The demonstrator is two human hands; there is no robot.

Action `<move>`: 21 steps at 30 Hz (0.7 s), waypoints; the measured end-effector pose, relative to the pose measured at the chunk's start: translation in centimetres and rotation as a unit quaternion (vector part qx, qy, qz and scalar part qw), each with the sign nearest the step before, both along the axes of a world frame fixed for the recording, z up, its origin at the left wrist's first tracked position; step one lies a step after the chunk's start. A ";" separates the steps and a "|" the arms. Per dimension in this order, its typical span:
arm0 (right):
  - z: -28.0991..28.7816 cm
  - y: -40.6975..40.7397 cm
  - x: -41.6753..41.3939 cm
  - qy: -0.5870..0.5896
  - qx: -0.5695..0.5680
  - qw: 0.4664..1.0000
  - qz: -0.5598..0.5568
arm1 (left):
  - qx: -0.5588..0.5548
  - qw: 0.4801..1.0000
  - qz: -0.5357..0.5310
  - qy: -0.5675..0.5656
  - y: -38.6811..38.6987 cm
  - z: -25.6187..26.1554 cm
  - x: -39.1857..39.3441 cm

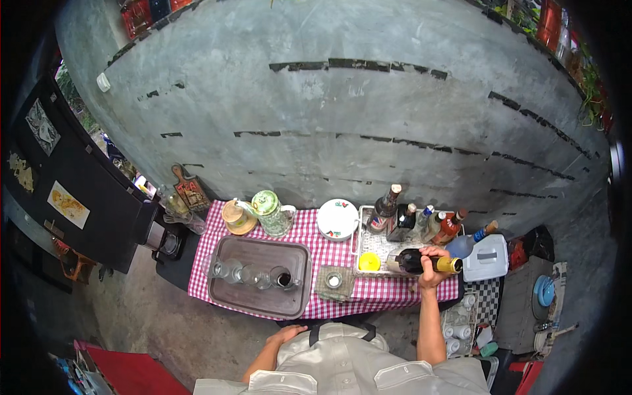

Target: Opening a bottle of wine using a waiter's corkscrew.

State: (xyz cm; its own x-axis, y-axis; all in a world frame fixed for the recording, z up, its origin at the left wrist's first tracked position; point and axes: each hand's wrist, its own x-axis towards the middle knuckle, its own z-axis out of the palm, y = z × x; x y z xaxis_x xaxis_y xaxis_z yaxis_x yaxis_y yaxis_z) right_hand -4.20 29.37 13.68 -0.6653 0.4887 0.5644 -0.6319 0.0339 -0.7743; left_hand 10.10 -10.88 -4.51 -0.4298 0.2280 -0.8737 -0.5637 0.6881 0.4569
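My right hand [430,269] is shut around a dark glass bottle [409,260] with a gold neck, which lies tilted over the front of a white wire-sided tray [370,244]. Its neck points right, past my fingers. A yellow round object [369,261] sits in the tray's near left corner. My left hand [289,334] rests at my hip, below the table edge, with nothing visible in it. On a brown serving tray [259,301] stands a row of clear glasses [234,272]; the rightmost glass [281,278] contains dark liquid.
Several upright bottles [382,212] fill the tray's back. Along the wall stand stacked white plates [337,219], a green patterned pitcher [271,215] and a wooden-lidded container [239,217]. A small glass [334,280] sits on folded cloth [323,291]. A white lidded box [486,256] is at right.
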 end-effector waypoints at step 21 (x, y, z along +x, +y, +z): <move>-7.0 -5.6 6.7 -0.470 0.269 0.820 0.185 | 0.084 0.960 0.075 0.257 5.9 9.8 -7.5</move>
